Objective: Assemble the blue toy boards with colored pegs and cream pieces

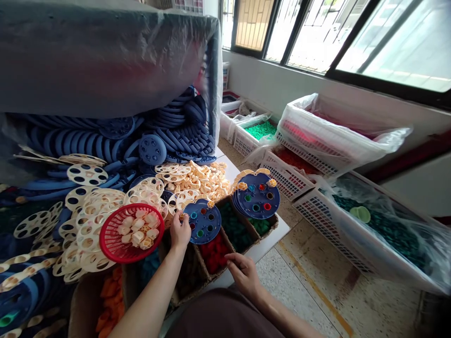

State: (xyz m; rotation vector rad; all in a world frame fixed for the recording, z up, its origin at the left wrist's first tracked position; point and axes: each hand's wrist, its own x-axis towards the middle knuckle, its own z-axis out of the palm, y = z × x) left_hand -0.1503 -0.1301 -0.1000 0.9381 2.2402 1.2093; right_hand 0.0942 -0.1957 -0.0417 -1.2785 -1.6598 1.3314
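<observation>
Disc [201,223], pinched at its edge by the left hand [180,232] near the red pieces [213,254], looks partly done, colour in some holes, others dark and perhaps unfilled, while the right hand [245,276] curls by those pieces, its hold unclear.

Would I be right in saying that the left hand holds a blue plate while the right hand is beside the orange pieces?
Not quite: the head view shows the right hand beside the red pieces, not the orange pieces; the left hand does hold a blue plate.
</observation>
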